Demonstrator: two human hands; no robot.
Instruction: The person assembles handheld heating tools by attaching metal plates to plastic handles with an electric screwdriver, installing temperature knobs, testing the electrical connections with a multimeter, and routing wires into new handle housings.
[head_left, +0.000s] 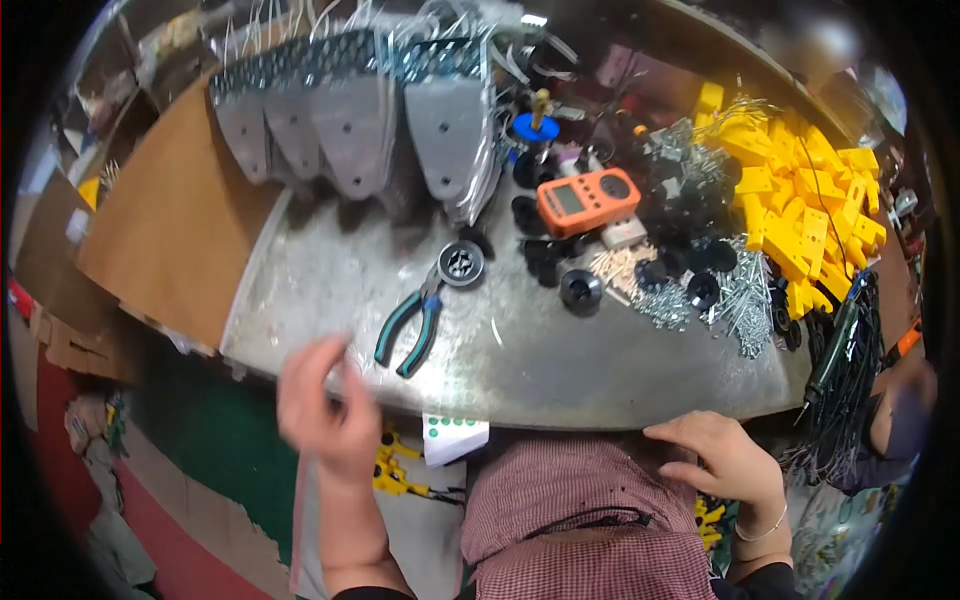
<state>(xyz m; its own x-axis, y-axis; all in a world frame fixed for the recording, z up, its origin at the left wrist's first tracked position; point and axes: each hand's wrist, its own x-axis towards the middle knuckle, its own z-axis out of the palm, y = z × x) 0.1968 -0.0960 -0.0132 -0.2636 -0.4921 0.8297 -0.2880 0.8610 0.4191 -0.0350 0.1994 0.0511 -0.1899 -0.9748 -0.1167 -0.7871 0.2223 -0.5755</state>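
My left hand [328,408] is raised at the front left edge of the metal bench [560,370], its fingers curled and blurred by motion. Whether it holds anything is too smeared to tell. At the front edge on the right, my right hand [722,456] rests with thumb and fingers apart and nothing between them. Pliers with teal and black handles [428,330] lie on the bench between my hands, farther back. Their head touches or lies under a round dark cup with metal pieces [461,263]. An orange multimeter [588,202] lies behind, among black round parts.
Grey tapered housings [352,140] stand at the back left beside a brown board [180,230]. Yellow plastic parts [810,200] are heaped at the right, with screws [745,300] in front. A soldering iron [835,345] and black cables hang at the right edge. Another person's arm [905,400] is beyond.
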